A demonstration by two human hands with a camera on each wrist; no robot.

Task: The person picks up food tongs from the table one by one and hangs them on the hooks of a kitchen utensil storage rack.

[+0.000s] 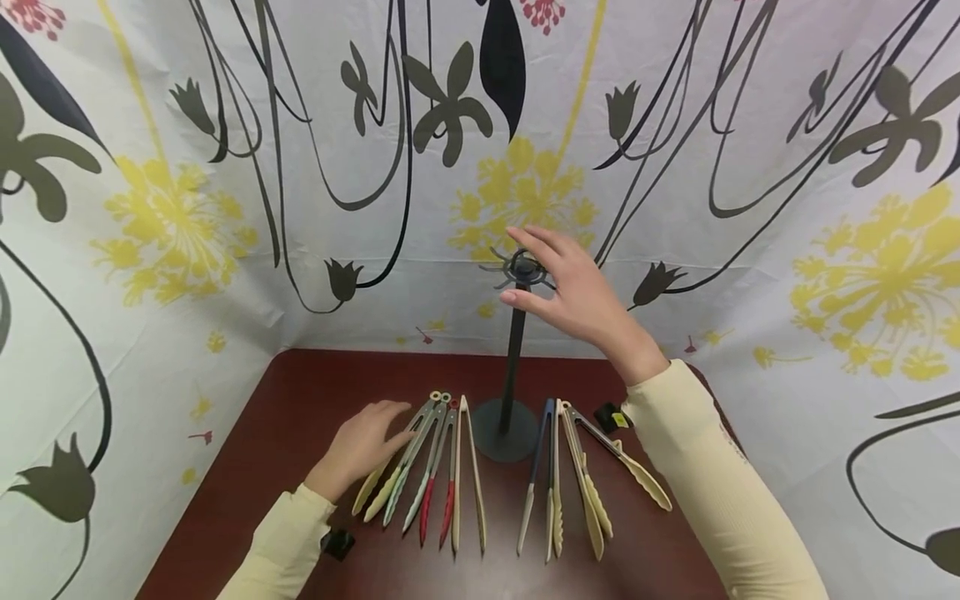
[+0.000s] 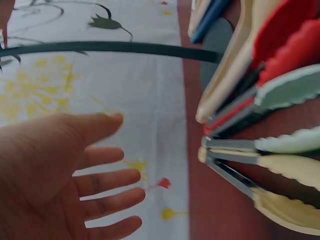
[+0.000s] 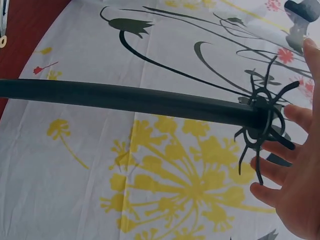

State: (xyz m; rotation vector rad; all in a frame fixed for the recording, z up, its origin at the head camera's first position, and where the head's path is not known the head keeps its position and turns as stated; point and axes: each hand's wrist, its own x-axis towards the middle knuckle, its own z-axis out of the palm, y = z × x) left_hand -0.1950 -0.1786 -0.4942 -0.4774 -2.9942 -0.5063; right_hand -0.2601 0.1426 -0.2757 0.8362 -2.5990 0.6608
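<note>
A dark stand has a round base, an upright pole (image 1: 514,358) and a ring of curved hooks (image 1: 522,268) on top. My right hand (image 1: 581,292) is raised at that ring, thumb and fingers spread around its side; whether they touch it I cannot tell. My left hand (image 1: 360,450) hovers beside the yellow tongs (image 2: 290,172), holding nothing, its fingers extended in the left wrist view. Alongside lie mint-green tongs (image 1: 395,496), red-tipped tongs (image 1: 426,510) and beige tongs (image 1: 477,492). Right of the stand are blue-handled tongs (image 1: 542,442) and more cream-tipped tongs (image 1: 596,504).
The dark red table (image 1: 300,383) meets a white patterned cloth (image 1: 300,208) at its back and sides. Small black devices sit by each wrist, one by the left sleeve (image 1: 277,533) and one by the right sleeve (image 1: 705,450). The stand's base (image 1: 491,429) lies between the tong groups.
</note>
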